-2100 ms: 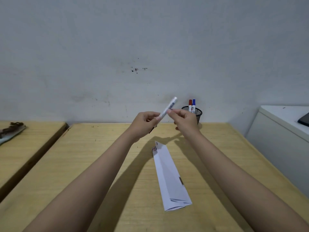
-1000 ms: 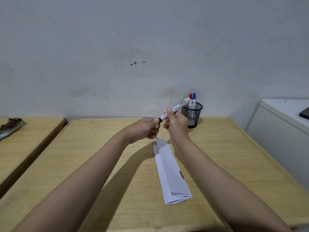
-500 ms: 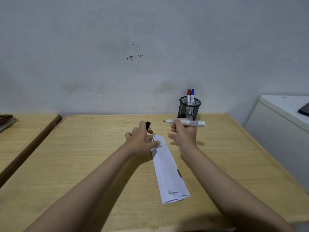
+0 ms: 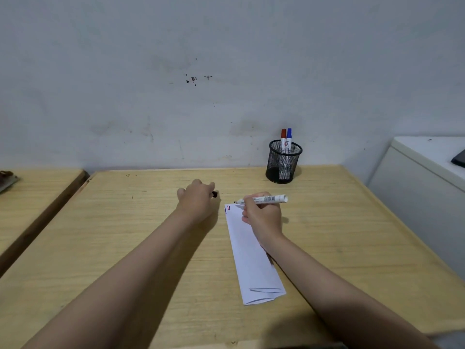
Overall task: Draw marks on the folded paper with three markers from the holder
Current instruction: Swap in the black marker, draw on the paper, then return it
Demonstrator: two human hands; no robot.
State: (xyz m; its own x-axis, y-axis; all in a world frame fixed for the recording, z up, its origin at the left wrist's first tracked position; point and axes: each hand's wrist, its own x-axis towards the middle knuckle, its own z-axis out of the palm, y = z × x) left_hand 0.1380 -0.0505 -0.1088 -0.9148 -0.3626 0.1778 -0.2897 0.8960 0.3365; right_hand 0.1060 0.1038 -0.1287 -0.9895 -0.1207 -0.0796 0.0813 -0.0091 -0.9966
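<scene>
- Right hand [image 4: 263, 216] closed around a white-barrelled marker with a black tip [image 4: 266, 199], barrel lying almost level, tip pointing left and poised at the far end of the paper; whether tip touches paper cannot be told.
- Left hand [image 4: 197, 201] curled shut on a small black marker cap [image 4: 214, 194], knuckles resting low on the table just left of the paper, apart from it.
- Long narrow strip of folded white paper [image 4: 251, 260] lying flat on the pale wooden table [image 4: 125, 235], running from near the right hand toward the near edge, folds showing at the near end.
- Short red and blue marks [image 4: 228, 207] at the far left corner of the paper, just beside the marker tip.
- Right wrist and forearm crossing over the right side of the paper.
- Black wire-mesh cylindrical holder [image 4: 284, 163] standing upright at the back of the table near the wall, well apart from the hands.
- Red-capped marker [image 4: 283, 137] and blue-capped marker [image 4: 289, 136] standing side by side inside the holder, caps up.
- Second wooden table [image 4: 32, 195] to the left, separated by a gap.
- White cabinet [image 4: 415, 187] at the right.
</scene>
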